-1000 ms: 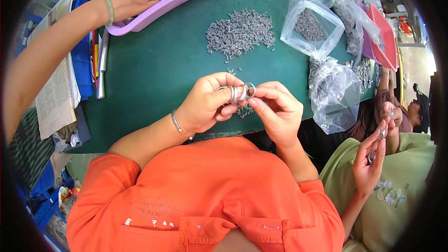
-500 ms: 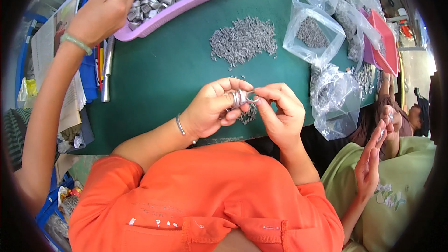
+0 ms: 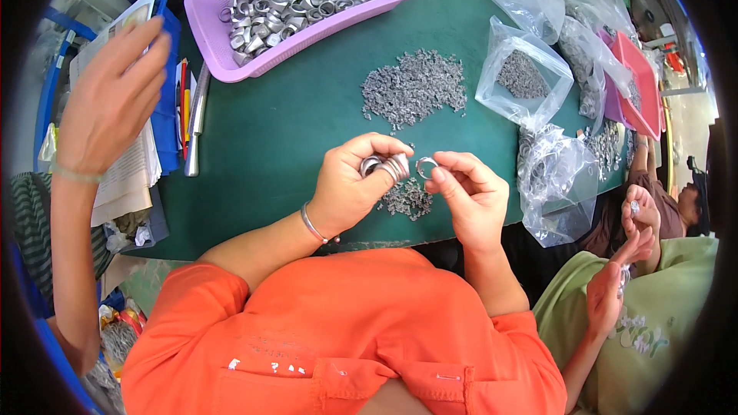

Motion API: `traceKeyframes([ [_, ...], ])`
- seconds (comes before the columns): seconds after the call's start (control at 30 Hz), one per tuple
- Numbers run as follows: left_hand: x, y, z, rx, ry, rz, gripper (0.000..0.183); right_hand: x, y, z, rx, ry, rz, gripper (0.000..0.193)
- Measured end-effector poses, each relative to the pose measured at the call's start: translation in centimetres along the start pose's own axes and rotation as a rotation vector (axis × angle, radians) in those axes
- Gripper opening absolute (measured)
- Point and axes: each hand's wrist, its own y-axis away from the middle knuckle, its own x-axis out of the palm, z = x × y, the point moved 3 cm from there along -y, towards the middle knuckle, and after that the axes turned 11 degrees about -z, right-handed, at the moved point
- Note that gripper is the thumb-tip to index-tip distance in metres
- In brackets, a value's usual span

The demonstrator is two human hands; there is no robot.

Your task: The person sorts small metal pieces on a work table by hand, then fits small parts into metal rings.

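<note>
Several silver metal rings (image 3: pixel 394 167) are bunched in my left hand (image 3: pixel 355 180), its thumb and fingers closed round them. Just to their right, my right hand (image 3: pixel 470 194) pinches a single ring (image 3: pixel 425 167) between thumb and fingertips, a small gap apart from the bunch. Below both hands, a small scatter of grey bits (image 3: pixel 407 198) lies on the green table. A larger pile of the same grey bits (image 3: pixel 415 90) is spread beyond my hands.
A purple basket (image 3: pixel 231 69) of metal rings stands at the far left. Someone's blurred hand (image 3: pixel 115 100) is over papers at left, near a metal rod (image 3: pixel 197 119). Clear bags (image 3: pixel 555 177) and a pink tray (image 3: pixel 644 96) lie right, where a person in green (image 3: pixel 676 292) works.
The ring in my right hand has come apart from the bunch in my left. The other person's hand at left has moved away from the basket, leftward and down. The view has shifted slightly.
</note>
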Motion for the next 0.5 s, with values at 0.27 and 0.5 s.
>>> traceKeyframes([
  [0.27,0.5,0.5,0.1,-0.024,-0.075,0.122,0.027,1.1,-0.5,-0.6,0.123,-0.11,0.042,0.011],
  [0.5,-0.1,-0.1,0.3,0.165,-0.217,0.041,0.017,1.5,-1.5,0.1,0.014,0.055,0.117,0.01],
])
